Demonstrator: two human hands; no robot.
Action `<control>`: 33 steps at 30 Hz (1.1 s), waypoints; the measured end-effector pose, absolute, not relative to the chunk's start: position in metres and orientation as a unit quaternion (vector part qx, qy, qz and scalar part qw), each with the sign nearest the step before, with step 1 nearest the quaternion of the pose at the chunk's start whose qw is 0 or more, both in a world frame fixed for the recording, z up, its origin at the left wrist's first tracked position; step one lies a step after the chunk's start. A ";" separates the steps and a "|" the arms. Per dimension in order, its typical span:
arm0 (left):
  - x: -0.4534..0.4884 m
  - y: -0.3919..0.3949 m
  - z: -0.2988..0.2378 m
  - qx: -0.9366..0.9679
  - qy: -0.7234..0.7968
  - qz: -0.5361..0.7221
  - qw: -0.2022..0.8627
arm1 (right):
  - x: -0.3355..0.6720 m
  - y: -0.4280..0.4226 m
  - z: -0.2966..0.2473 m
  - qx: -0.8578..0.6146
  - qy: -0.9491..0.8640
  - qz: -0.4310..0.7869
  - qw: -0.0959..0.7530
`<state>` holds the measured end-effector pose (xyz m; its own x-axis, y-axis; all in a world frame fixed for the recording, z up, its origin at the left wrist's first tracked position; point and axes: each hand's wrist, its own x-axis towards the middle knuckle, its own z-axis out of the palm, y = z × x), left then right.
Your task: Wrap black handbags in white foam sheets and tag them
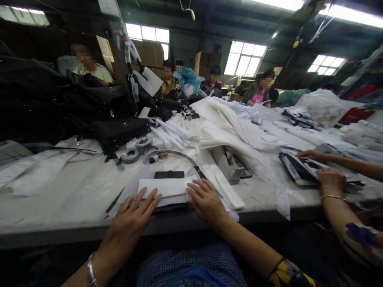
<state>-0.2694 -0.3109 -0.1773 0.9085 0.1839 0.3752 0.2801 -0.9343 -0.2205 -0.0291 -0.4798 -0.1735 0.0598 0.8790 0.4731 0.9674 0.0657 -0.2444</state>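
Observation:
A folded strip of white foam sheet lies across a small black bag near the table's front edge; part of the black piece shows behind it and below it. My left hand rests on the strip's left end with its fingers stretched out. On the right end lies my right hand, fingers extended over the foam and what looks like a bit of clear film. Beyond the bag curves a wrapped strap or handle. Whatever is under my palms is hidden.
Black bags are heaped at the left. Rolled straps, a grey tape dispenser and stacked white foam sheets stand beyond my hands. At the right, a co-worker's hands handle a black and white piece. Other people sit farther back.

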 end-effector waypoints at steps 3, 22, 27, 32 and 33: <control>-0.271 -0.306 -0.186 -0.969 -0.132 -0.167 0.123 | -0.064 -0.499 -0.178 -0.687 -0.614 0.014 0.389; -0.280 -0.264 -0.197 -0.984 -0.061 -0.167 0.016 | -0.109 -0.479 -0.187 -0.415 -0.048 0.572 0.706; -0.284 -0.252 -0.209 -0.972 -0.073 -0.220 0.030 | -0.125 -0.458 -0.183 -0.480 -0.164 0.488 0.710; -0.284 -0.255 -0.226 -0.919 -0.212 -0.332 0.026 | -0.118 -0.435 -0.169 -0.461 -0.336 0.427 0.702; -0.283 -0.258 -0.227 -0.906 -0.248 -0.343 0.028 | -0.108 -0.433 -0.166 -0.498 -0.379 0.397 0.671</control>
